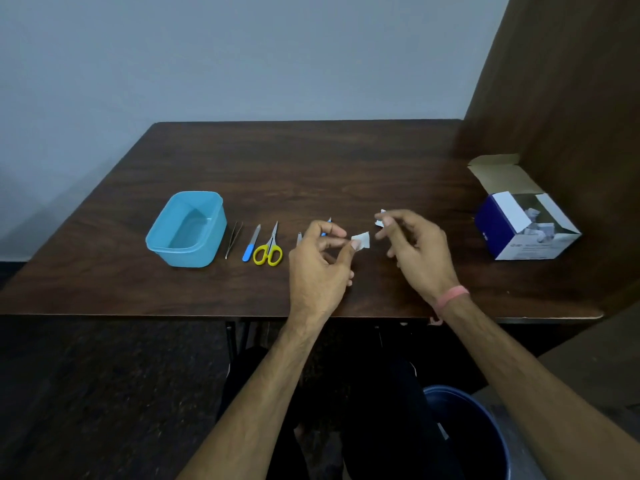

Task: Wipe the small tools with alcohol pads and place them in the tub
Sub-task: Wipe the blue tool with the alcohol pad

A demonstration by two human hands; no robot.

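The dark wooden table [311, 161] spreads before me, an open box of pads [526, 226] at its right end and a light blue tub [187, 230] standing well to the left. Just right of the tub, in a row, lie tweezers [233, 239], a blue-handled file [251, 243] and yellow scissors [268, 249]. My left hand [317, 261] pinches a white alcohol pad [361, 240] above the table; my right hand [414, 242] pinches a torn wrapper scrap [380, 218] just beside it.
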